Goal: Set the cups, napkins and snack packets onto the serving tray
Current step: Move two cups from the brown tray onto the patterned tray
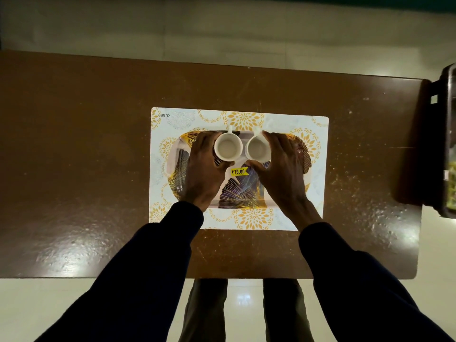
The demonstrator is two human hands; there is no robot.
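Observation:
Two white cups stand side by side at the far half of the serving tray [243, 196], a rounded tray with a purple and gold leaf pattern and a yellow price sticker. My left hand [202, 166] wraps around the left cup [228, 147], thumb at its near side. My right hand [283, 164] wraps around the right cup [258, 148] the same way. Both cups are upright with handles pointing away from me. No napkins or snack packets are in sight.
The tray rests on a white placemat [318, 169] with orange flower prints, in the middle of a brown wooden table [86, 156]. A dark container [447, 144] stands off the table's right edge. Pale floor lies beyond and below the table.

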